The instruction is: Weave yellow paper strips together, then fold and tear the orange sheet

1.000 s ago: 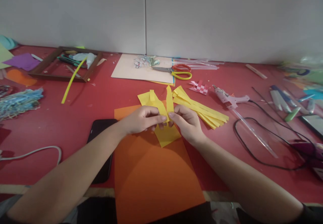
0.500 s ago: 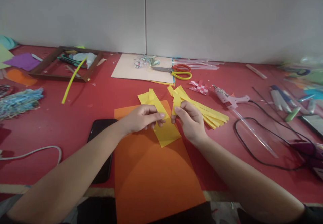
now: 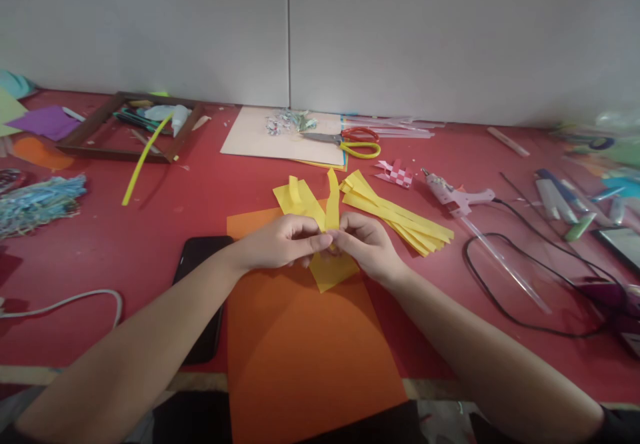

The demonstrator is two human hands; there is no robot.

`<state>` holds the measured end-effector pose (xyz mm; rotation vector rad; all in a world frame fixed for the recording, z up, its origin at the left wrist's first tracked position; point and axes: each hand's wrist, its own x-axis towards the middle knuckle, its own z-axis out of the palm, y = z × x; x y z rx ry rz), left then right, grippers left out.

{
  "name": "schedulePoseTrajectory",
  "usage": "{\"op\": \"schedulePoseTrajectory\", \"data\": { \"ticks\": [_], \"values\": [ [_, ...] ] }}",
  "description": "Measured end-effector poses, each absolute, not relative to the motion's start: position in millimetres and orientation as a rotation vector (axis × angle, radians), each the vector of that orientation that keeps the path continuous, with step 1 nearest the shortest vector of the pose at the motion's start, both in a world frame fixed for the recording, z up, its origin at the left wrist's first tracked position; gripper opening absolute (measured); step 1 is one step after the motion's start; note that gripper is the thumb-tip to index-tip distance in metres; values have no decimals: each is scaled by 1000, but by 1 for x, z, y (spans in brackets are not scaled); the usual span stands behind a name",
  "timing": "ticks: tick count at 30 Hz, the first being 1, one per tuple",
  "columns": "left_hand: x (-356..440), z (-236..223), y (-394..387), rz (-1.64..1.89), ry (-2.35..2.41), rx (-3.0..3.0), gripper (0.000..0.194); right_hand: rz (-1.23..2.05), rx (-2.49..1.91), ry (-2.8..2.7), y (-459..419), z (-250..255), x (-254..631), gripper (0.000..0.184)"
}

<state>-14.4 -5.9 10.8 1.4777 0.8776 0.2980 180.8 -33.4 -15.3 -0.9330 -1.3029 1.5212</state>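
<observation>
The left hand (image 3: 273,241) and right hand (image 3: 370,247), fingers almost closed, are pinching yellow paper strips (image 3: 333,205) above the orange sheet (image 3: 300,344), their light, soft paper probably creasing easily and needing a gentle hold near the ends.

Pale grey wall (image 3: 425,37) with vertical seam, red tabletop (image 3: 140,251)
</observation>
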Motion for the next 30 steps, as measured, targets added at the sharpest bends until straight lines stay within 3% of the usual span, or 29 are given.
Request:
{"op": "schedulePoseTrajectory", "data": {
  "ticks": [9, 17, 22, 30],
  "values": [
    [-11, 13, -6, 239, 789, 1495, 30, 1558, -1093, -1281, -31, -21, 183, 44],
    [-10, 15, -7, -142, 695, 1521, 29, 1764, -896, -957, -30, -15, 184, 24],
    [-12, 11, -5, -168, 750, 1488, 31, 2003, -786, -940, -31, -8, 187, 29],
    [-12, 10, -3, -194, 719, 1462, 29, 2073, -854, -810, -28, -6, 192, 36]
  ]
}}
